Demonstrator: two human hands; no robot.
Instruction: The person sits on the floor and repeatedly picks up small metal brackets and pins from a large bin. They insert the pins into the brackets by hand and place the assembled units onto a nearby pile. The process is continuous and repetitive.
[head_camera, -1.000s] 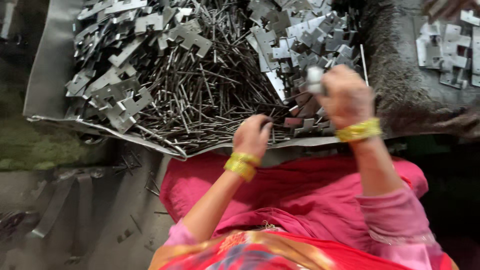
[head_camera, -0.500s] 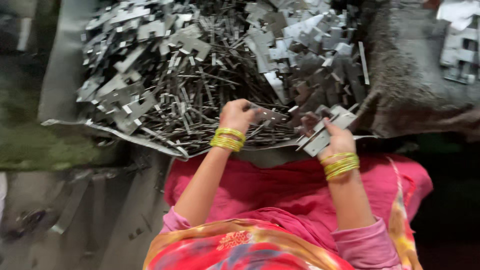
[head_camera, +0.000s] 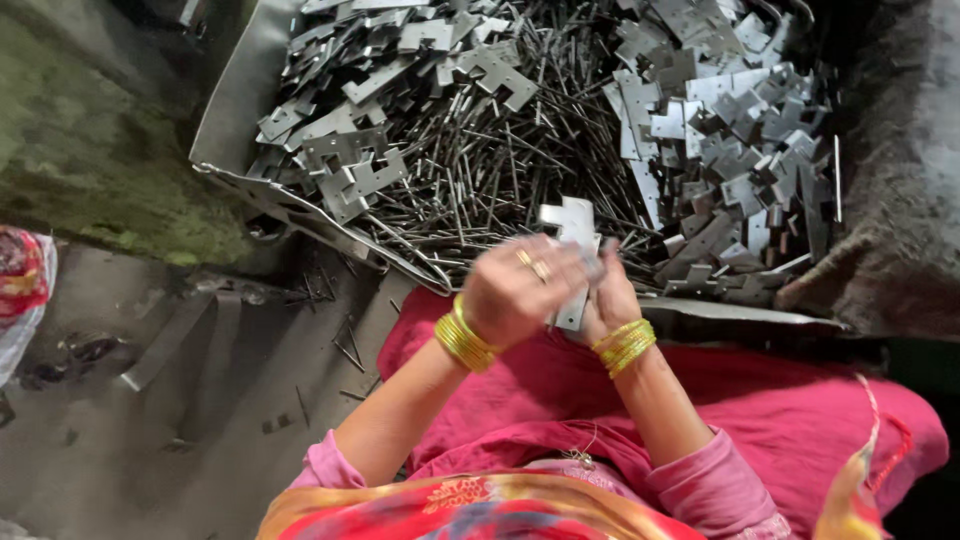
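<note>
My left hand (head_camera: 520, 292) and my right hand (head_camera: 608, 296) meet just above my lap, both closed around a flat grey metal hinge plate (head_camera: 572, 228) that sticks up between them. Gold bangles ring both wrists, and a ring shows on the left hand. Right behind the hands lies a big heap of thin metal pins (head_camera: 480, 170) mixed with notched hinge plates (head_camera: 720, 130). Whether a pin is also held is hidden by my fingers.
The heap rests on a bent metal sheet (head_camera: 235, 95) whose edge runs in front of my knees. My pink skirt (head_camera: 800, 410) covers the lap. Loose pins and metal strips (head_camera: 185, 330) litter the grey floor at left. A rough dark cloth (head_camera: 900, 200) lies at right.
Both hands have come back from the heap and drawn together over my lap. The plate the right hand held is now gripped between both hands.
</note>
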